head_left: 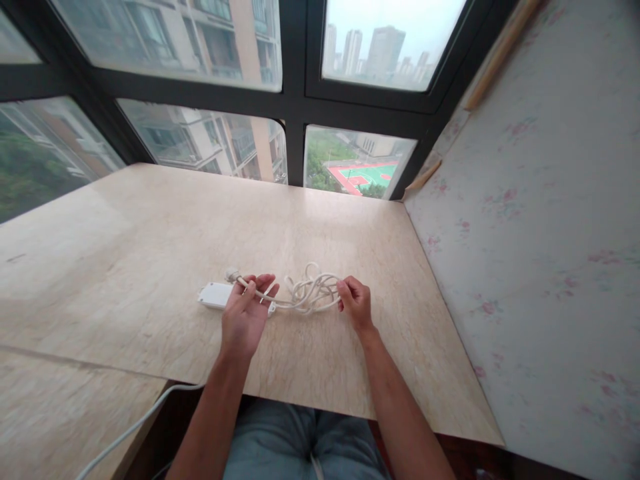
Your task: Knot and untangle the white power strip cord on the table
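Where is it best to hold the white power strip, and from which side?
Probably take the power strip by its free left end, pinched across its long edges from above: it lies flat on the table, and the left hand and cord crowd its right end.

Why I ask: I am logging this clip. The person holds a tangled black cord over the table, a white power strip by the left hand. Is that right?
Not quite: the head view shows the cord is cream-white, not black. Otherwise yes: tangled, held over the table, with the white power strip by the left hand.
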Action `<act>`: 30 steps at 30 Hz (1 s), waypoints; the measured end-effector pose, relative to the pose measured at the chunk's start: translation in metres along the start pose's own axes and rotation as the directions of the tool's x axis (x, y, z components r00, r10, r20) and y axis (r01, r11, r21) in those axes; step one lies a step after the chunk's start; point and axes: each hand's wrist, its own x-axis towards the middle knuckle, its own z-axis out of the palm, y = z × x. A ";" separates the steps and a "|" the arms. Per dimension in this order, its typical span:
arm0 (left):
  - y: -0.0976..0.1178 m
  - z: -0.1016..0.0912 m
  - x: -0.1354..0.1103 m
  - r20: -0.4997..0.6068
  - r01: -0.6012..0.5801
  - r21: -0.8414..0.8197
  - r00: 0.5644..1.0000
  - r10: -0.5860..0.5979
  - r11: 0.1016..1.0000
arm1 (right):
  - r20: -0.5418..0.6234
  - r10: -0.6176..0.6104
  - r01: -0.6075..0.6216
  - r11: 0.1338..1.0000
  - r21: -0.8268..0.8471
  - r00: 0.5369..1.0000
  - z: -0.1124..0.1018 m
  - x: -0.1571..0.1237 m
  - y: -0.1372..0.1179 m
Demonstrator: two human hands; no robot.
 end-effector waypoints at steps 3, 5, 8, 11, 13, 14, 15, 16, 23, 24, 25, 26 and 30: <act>-0.008 0.000 0.001 0.016 0.049 0.118 0.999 -0.052 0.992 | 0.050 -0.007 0.007 1.000 0.005 0.999 -0.002 0.000 0.000; -0.015 0.002 0.002 -0.023 0.052 0.182 0.999 -0.048 0.982 | 0.084 -0.031 0.028 0.999 0.033 0.996 -0.003 0.000 0.002; -0.019 0.007 0.010 -0.136 0.068 0.223 0.990 -0.038 0.972 | 0.098 -0.086 0.076 0.992 0.105 0.991 -0.004 -0.001 0.004; -0.018 0.015 0.023 -0.190 0.127 0.237 0.978 -0.083 0.963 | 0.090 -0.108 0.094 0.984 0.149 0.990 -0.005 0.000 0.003; -0.015 0.023 0.032 -0.186 0.159 0.236 0.976 -0.116 0.959 | 0.103 -0.093 0.075 0.984 0.162 0.990 -0.005 0.000 -0.001; -0.014 0.026 0.036 -0.177 0.171 0.234 0.975 -0.131 0.957 | 0.118 -0.072 0.051 0.984 0.169 0.990 -0.005 0.000 -0.003; -0.012 0.030 0.039 -0.165 0.182 0.231 0.975 -0.146 0.956 | 0.137 -0.044 0.019 0.984 0.178 0.990 -0.006 0.000 -0.006; -0.011 0.034 0.042 -0.154 0.195 0.224 0.975 -0.163 0.955 | 0.158 -0.007 -0.023 0.982 0.190 0.987 -0.005 0.000 -0.008; -0.014 0.060 0.061 -0.095 0.209 0.142 0.976 -0.197 0.968 | 0.297 0.225 -0.304 0.919 0.252 0.928 -0.001 -0.002 -0.010; -0.016 0.063 0.064 -0.069 0.201 0.172 0.979 -0.192 0.964 | 0.320 0.227 -0.310 0.919 0.241 0.920 -0.001 -0.002 -0.009; -0.018 0.066 0.067 -0.035 0.193 0.215 0.981 -0.190 0.957 | 0.343 0.224 -0.311 0.924 0.224 0.912 -0.001 -0.002 -0.009; -0.021 0.068 0.070 -0.001 0.186 0.258 0.981 -0.192 0.948 | 0.368 0.220 -0.310 0.928 0.206 0.903 -0.001 -0.001 -0.008; -0.032 0.073 0.083 0.134 0.159 0.453 0.961 -0.243 0.877 | 0.536 0.195 -0.317 0.937 0.145 0.822 -0.002 -0.001 -0.011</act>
